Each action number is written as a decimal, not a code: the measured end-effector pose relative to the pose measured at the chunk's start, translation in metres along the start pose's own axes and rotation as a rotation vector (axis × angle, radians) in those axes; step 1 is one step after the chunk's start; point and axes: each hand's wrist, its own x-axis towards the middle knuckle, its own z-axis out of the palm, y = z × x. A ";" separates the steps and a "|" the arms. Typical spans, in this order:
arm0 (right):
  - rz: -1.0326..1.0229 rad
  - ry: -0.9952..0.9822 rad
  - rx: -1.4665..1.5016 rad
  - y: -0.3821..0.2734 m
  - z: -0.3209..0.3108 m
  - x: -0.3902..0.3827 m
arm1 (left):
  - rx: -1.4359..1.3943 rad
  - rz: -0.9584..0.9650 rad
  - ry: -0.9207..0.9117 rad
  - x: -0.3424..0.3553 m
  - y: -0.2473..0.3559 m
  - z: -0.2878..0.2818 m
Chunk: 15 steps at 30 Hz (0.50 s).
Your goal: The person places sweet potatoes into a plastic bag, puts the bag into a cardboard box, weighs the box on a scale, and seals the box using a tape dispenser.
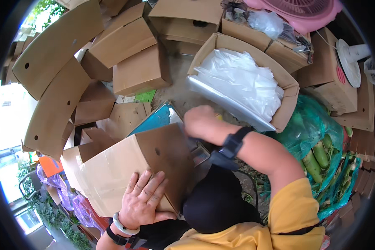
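A cardboard box [112, 177] lies tilted in front of me, close to my dark-trousered knee, with a small round hole in its shaded side. My left hand [146, 196] rests flat on the box near its edge, fingers stretched out, a pale bangle and black band at the wrist. Beyond the box's right side is my right hand [202, 123], slightly blurred and curled like a fist. Its fingertips are hidden, so whatever they hold cannot be made out. Just past the box, a blue-topped surface [156, 118] shows beside that hand.
An open carton [289, 98] of clear plastic bags stands ahead right. Green plastic sacks [308, 114] hold long green vegetables [320, 154] at the right. Stacked cardboard boxes [139, 68] crowd the left and far side. A pink fan [300, 10] sits at the far right.
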 end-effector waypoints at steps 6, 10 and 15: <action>0.178 0.216 0.348 0.050 0.040 0.033 | -0.017 0.013 0.004 0.003 -0.003 -0.003; 0.196 0.434 0.381 0.066 0.099 0.073 | -0.022 0.021 -0.017 0.004 -0.002 -0.004; 0.152 0.365 0.246 0.080 0.127 0.084 | -0.071 -0.046 -0.019 0.008 0.002 -0.010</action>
